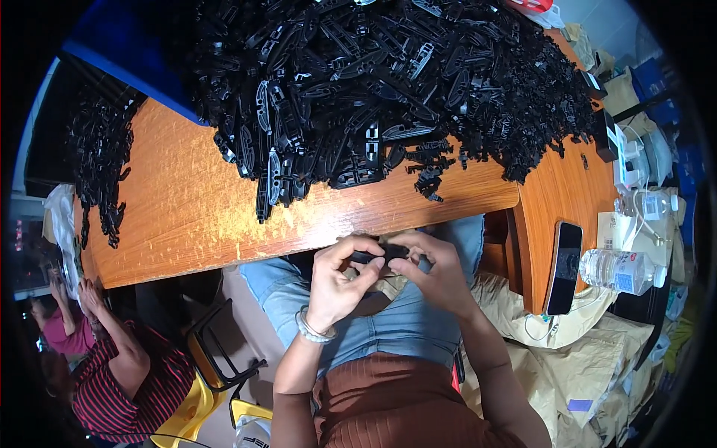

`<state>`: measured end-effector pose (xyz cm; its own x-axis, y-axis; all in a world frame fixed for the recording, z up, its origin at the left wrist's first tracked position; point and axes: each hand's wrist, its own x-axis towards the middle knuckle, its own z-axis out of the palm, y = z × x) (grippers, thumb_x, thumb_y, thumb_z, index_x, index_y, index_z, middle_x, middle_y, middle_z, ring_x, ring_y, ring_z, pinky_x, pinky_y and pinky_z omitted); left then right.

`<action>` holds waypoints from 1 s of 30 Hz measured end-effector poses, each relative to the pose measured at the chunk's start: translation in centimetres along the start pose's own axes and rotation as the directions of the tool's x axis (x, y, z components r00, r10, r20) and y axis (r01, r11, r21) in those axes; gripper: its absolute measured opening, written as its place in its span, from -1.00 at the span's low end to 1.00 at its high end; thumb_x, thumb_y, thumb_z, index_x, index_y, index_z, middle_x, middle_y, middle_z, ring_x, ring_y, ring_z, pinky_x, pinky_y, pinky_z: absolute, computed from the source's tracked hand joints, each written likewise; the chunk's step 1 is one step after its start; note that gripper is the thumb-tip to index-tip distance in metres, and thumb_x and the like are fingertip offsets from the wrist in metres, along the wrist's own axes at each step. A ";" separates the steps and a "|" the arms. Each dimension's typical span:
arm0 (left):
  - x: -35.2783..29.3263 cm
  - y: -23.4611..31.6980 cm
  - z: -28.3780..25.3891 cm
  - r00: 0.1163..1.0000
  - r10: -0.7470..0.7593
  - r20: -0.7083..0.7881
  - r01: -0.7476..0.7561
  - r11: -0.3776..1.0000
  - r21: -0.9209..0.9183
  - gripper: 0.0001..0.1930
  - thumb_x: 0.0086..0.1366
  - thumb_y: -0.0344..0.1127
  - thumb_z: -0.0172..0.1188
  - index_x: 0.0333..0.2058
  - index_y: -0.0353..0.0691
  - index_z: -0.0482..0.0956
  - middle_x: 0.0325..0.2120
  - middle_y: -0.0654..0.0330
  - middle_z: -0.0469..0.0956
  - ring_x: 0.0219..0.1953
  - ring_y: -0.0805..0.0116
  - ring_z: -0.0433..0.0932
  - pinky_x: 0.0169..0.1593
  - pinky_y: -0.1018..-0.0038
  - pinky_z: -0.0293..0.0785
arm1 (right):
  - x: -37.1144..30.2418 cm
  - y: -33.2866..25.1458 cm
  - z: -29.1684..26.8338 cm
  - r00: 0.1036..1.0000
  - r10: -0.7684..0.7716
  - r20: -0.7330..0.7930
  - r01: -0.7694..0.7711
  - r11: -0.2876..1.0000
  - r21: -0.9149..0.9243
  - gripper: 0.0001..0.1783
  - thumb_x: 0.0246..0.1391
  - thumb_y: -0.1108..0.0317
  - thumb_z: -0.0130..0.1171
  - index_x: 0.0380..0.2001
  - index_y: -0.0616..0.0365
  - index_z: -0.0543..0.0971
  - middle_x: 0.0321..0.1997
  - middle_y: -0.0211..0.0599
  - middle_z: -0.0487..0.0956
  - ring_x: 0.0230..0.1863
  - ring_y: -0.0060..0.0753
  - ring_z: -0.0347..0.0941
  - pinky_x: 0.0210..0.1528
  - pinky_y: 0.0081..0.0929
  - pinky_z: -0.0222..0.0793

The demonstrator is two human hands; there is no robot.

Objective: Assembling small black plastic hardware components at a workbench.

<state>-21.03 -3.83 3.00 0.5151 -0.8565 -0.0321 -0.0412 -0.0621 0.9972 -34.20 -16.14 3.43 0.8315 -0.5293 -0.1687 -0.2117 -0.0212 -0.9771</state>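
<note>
Above my lap, just off the table's front edge, my left hand and my right hand are close together. Between their fingertips is a small black plastic part, partly covered by the fingers, so its exact shape is hard to make out. Thumb and fingers of each hand are pinched on it. Beyond the hands, a large heap of black plastic parts covers the far side of the wooden table. Smaller black clips lie at the heap's near edge.
A phone lies on the table's right side, beside a clear plastic bottle. Brown paper sacks lie at lower right. A blue bin stands at upper left, near another black pile. A person in stripes works at left.
</note>
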 end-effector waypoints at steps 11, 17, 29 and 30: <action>6.0 0.5 -0.1 0.853 0.520 -0.051 -0.307 0.577 0.757 -0.85 0.08 -0.50 0.19 -0.32 -0.33 0.52 -0.30 0.06 0.47 -0.34 0.15 0.49 -0.30 0.40 0.44 | 1.7 1.4 -2.3 0.899 -0.398 -0.182 0.311 0.874 -0.373 -0.89 -0.05 0.56 0.13 -0.37 0.29 0.54 -0.40 -0.27 0.52 -0.37 -0.35 0.48 -0.31 -0.51 0.37; 7.0 0.1 0.0 0.888 0.456 0.054 -0.277 0.440 0.854 -0.74 -0.02 -0.54 0.17 -0.27 -0.35 0.44 -0.36 0.06 0.33 -0.29 0.13 0.37 -0.35 0.31 0.40 | 5.9 1.4 -5.6 0.763 -0.620 -0.184 0.325 0.614 -0.719 -0.91 -0.09 0.57 0.13 -0.44 0.21 0.52 -0.37 -0.23 0.41 -0.29 -0.22 0.35 -0.27 -0.37 0.29; 5.9 0.4 -0.3 0.918 0.396 0.001 -0.224 0.518 0.825 -0.77 -0.03 -0.53 0.18 -0.33 -0.34 0.43 -0.28 0.01 0.39 -0.18 0.06 0.34 -0.11 0.23 0.28 | 6.6 0.9 -5.3 0.797 -0.599 -0.076 0.360 0.572 -0.737 -0.88 -0.15 0.52 0.19 -0.44 0.19 0.51 -0.38 -0.27 0.40 -0.30 -0.21 0.34 -0.24 -0.37 0.26; 5.9 0.5 -0.2 0.923 0.383 -0.032 -0.196 0.539 0.819 -0.76 -0.03 -0.54 0.18 -0.32 -0.34 0.43 -0.28 0.01 0.39 -0.18 0.05 0.34 -0.11 0.24 0.28 | 6.6 1.0 -5.4 0.780 -0.621 -0.077 0.373 0.560 -0.740 -0.85 -0.14 0.53 0.19 -0.40 0.19 0.51 -0.38 -0.26 0.40 -0.30 -0.19 0.33 -0.22 -0.36 0.26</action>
<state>-17.83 -8.76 3.30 0.4869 -0.7983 0.3545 -0.8243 -0.2857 0.4888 -31.73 -24.19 2.01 0.7407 -0.4646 0.4854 -0.1878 -0.8368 -0.5143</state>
